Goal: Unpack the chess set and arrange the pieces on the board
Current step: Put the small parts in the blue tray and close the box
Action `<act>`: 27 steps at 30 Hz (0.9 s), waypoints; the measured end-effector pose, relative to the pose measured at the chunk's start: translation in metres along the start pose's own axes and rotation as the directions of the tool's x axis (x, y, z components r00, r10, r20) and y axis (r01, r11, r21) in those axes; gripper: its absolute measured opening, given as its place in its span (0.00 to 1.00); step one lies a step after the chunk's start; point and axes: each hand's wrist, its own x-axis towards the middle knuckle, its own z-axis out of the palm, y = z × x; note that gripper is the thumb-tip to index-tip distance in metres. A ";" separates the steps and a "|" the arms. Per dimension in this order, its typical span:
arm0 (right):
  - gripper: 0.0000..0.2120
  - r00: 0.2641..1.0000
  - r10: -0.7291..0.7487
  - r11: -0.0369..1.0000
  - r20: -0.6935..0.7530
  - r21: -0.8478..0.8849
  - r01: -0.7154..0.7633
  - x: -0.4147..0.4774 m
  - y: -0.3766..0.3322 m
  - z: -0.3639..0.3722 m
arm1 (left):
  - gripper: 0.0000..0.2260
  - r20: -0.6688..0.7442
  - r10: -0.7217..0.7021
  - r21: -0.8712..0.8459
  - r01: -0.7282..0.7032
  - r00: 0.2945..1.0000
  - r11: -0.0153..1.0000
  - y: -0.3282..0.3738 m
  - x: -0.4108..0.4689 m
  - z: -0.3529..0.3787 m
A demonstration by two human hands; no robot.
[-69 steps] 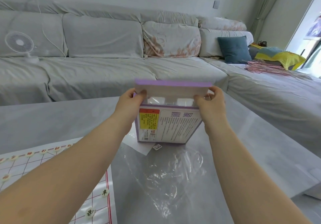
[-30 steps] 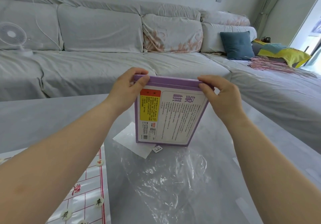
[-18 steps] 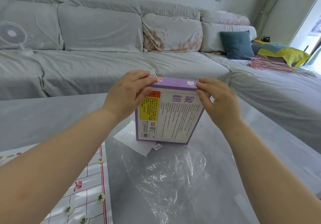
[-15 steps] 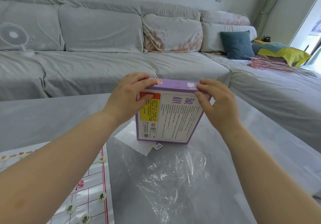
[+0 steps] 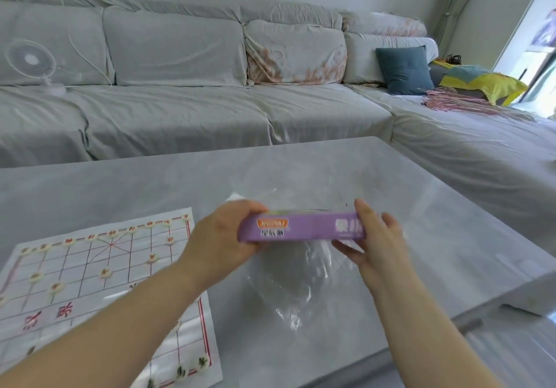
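Head view, late in the task by the look of things: paper xiangqi board spread at the table's near-left corner, round pale pieces already set along its far row and on several crossings nearer in; closest rows cut off by the forearm and the frame edge, so cannot tell whether complete. Probably left to do: setting the packaging aside and checking the last placements. Purple cardboard box held lying flat, one long narrow side toward the camera, just above the middle of the table and over a crumpled clear plastic wrapper. Closed, as far as can be seen; orange logo patch near the left end of that side, pale characters near the right, both blurred. Left hand curled round the box's left end. Right hand at the right end, thumb up against the narrow side, fingers fairly straight underneath, pinching the box between them. Likely light and stiff; contents hidden.
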 end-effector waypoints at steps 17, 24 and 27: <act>0.20 0.992 0.123 0.949 0.035 0.287 -0.128 -0.027 0.052 -0.059 | 0.29 0.119 -0.243 -0.032 0.248 0.963 0.968 0.000 -0.068 0.053; 0.19 1.000 0.000 0.963 0.024 0.269 -0.007 0.050 -0.005 -0.080 | 0.27 0.377 -0.366 0.329 0.246 0.851 0.912 -0.031 -0.032 0.108; 0.19 1.000 0.008 0.971 -0.003 0.239 -0.007 0.085 -0.009 -0.080 | 0.26 0.398 -0.376 0.389 0.217 0.837 0.895 -0.039 -0.020 0.124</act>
